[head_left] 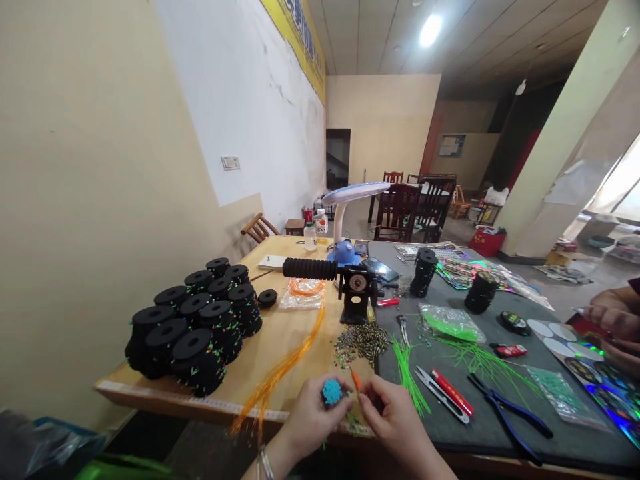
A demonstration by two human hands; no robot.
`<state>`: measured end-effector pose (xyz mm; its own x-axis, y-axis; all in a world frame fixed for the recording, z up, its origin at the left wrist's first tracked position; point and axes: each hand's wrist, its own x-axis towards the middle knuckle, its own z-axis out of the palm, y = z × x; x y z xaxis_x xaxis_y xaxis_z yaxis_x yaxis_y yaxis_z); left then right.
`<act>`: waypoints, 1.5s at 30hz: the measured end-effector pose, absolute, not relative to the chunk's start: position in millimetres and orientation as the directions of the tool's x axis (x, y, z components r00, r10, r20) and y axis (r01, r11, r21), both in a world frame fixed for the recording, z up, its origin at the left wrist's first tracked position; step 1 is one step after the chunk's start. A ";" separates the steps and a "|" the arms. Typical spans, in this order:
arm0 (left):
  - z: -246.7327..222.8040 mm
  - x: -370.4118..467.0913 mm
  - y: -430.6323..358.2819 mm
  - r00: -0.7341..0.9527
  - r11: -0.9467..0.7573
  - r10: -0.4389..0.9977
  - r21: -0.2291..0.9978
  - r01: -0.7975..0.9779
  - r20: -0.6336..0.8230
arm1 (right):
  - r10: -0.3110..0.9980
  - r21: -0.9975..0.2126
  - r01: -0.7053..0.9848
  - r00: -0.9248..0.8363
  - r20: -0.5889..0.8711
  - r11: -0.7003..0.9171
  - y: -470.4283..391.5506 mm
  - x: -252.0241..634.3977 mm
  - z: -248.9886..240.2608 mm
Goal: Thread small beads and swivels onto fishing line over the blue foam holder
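Note:
My left hand (314,415) is closed around a turquoise clump with a bumpy top (331,392) at the table's front edge. Beside it, the fingers of my right hand (393,408) pinch a slender orange-tipped piece (355,380); its lower part is hidden by the fingers. Small green bits show below and between the hands. Just beyond them lies a pile of small dark and yellowish beads (367,341), with tiny multicoloured pieces at its left side. A black winding device (357,293) with a ribbed black foam roller (310,269) stands behind the pile.
Black foam spools (193,347) stand stacked at left, near orange strands (285,367). Right of my hands lie green strands (407,377), thread snips (443,395), a red lighter (453,392) and pliers (510,413). A desk lamp (345,250) stands behind. Another person's hands (617,323) are at far right.

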<state>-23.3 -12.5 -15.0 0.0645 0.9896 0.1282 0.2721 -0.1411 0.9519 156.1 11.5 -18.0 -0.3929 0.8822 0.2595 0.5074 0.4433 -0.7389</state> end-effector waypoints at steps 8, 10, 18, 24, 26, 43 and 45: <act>-22.0 -25.3 -13.5 0.075 -0.153 0.988 0.928 0.340 0.135 | 0.883 -0.721 0.531 -0.396 0.253 0.445 8.7 155.8 -15.8; -19.8 -25.8 -14.2 0.076 -0.156 0.987 0.937 0.312 0.140 | 0.885 -0.721 0.536 -0.396 0.244 0.439 8.3 156.4 -15.1; -17.4 -27.7 -17.1 0.085 -0.205 0.979 0.913 0.352 0.187 | 0.878 -0.692 0.561 -0.414 0.242 0.455 5.2 157.1 -15.5; -16.4 -26.7 -17.1 0.107 -0.230 0.973 0.901 0.368 0.204 | 0.876 -0.687 0.568 -0.426 0.227 0.454 5.5 156.6 -13.3; -15.7 -26.9 -17.1 0.126 -0.231 0.972 0.885 0.405 0.196 | 0.876 -0.682 0.573 -0.426 0.227 0.455 5.1 156.8 -11.4; -29.9 -12.9 -13.1 -0.139 -0.004 0.990 0.999 -0.051 -0.003 | 0.938 -0.807 0.501 -0.296 0.178 0.312 8.7 166.8 -17.5; -35.1 -10.7 -13.4 -0.163 -0.066 0.985 0.998 -0.015 0.062 | 0.945 -0.839 0.465 -0.285 0.161 0.283 8.0 160.3 -21.0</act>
